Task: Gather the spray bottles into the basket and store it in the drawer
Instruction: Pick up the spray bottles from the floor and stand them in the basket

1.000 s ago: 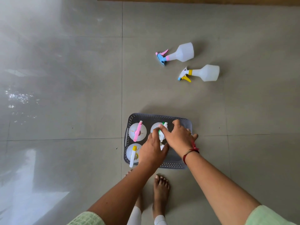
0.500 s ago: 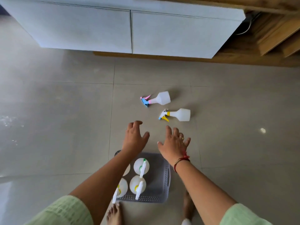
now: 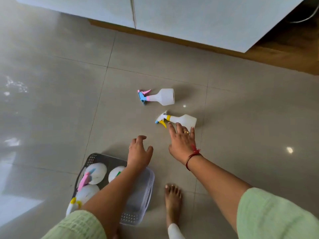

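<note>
Right hand [image 3: 181, 142] open, empty, fingertips at yellow-trigger spray bottle [image 3: 183, 120], left hand [image 3: 139, 152] open over basket [image 3: 146, 187] edge, bare floor [image 3: 69, 100] around.

Two spray bottles [image 3: 165, 97] toppled beyond basket [image 3: 145, 192]
</note>
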